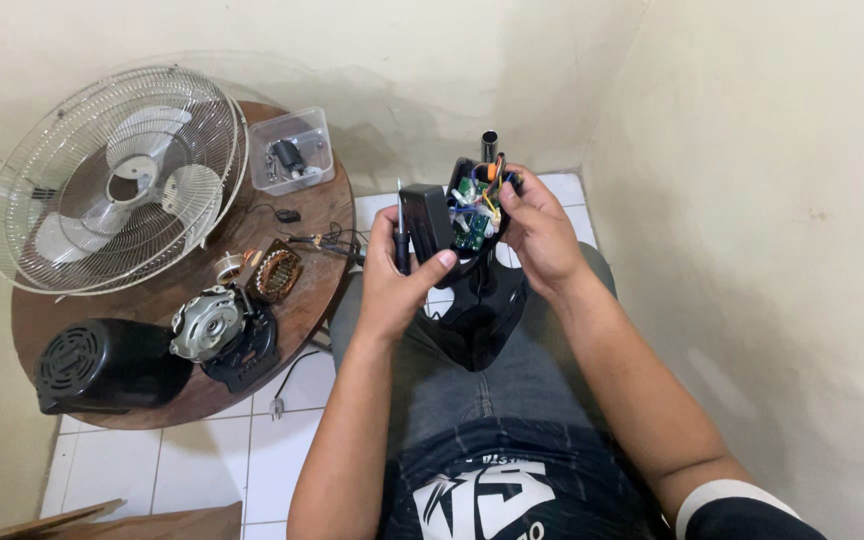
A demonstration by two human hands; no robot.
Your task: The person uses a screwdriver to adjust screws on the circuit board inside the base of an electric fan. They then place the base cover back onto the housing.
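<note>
Overhead, seated person, black fan housing [477, 315] propped on the lap over grey jeans. Left hand [402, 275] wraps its side, fingers closed, a screwdriver [401, 235] pinned upright under the thumb. Right hand [542, 235] curls round the opened top, fingertips pinching coloured wires [487, 180] beside a green circuit board [472, 228]. Round wooden table [302, 300] to the left: fan guard [117, 180], motor cover [102, 365], copper stator [274, 272], clear plastic box [292, 150].

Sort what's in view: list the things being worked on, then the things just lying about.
In hand:
left hand gripping black housing and screwdriver
right hand at circuit board and wires

Lying about:
fan grille
plastic box
copper winding
motor parts
black motor cover
round table
</note>
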